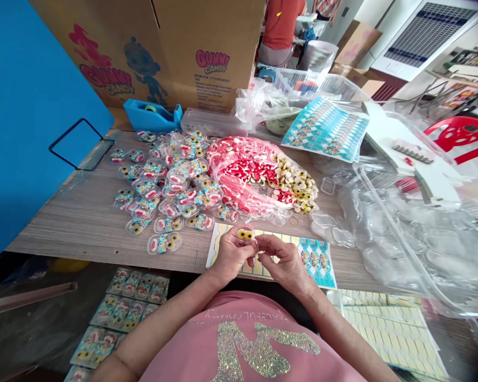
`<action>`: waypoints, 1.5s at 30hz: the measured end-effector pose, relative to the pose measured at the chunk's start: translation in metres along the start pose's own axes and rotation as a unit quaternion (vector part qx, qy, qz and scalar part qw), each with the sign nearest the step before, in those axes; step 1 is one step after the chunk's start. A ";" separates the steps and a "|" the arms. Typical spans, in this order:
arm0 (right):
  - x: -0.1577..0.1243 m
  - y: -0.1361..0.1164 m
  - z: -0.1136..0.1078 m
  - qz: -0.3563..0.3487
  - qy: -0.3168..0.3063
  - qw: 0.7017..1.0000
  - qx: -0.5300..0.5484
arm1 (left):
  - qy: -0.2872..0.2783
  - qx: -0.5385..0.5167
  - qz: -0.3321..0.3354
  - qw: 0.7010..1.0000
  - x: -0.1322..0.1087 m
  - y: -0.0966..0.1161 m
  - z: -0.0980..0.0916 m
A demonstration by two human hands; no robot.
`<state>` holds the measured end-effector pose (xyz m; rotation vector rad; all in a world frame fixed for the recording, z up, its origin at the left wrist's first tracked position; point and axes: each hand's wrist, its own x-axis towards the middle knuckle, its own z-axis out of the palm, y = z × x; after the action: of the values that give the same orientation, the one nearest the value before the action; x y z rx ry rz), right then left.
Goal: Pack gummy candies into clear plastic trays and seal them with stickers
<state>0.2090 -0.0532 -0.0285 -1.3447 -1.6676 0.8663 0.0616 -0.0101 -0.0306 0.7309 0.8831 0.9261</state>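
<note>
My left hand [230,258] is closed on a small clear plastic candy case [246,234] with two yellow eye-shaped gummies inside, held just above the table's near edge. My right hand [286,260] is beside it, fingers pinched together near the case, touching its right side. Under both hands lies a sticker sheet [314,258], partly peeled, with teal stickers left at its right end. A pile of filled, stickered cases [167,185] spreads to the left on the wooden table [83,223]. An open bag of red, white and yellow gummies [263,175] sits behind my hands.
A large Gummy Candy cardboard box [163,48] and a blue tape dispenser [151,114] stand at the back. A blue panel [19,116] rises at the left. Bags of empty clear cases [414,233] fill the right. More sticker sheets [324,130] lie behind. A person in red [281,26] stands beyond.
</note>
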 end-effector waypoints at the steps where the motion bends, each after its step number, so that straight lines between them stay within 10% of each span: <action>1: 0.000 0.001 0.000 -0.002 -0.003 1.000 0.000 | -0.001 -0.014 -0.004 1.000 0.000 0.001 -0.001; 24: 0.009 0.012 0.001 -0.227 -0.062 0.965 -0.117 | -0.045 -0.139 -0.070 0.987 -0.003 0.024 -0.005; 45: 0.004 0.015 -0.003 -0.187 -0.087 0.967 -0.153 | -0.044 -0.142 -0.086 0.985 -0.002 0.016 -0.008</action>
<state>0.2170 -0.0467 -0.0396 -1.1152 -2.1730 0.5307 0.0482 -0.0043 -0.0206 0.4385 0.7062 0.8377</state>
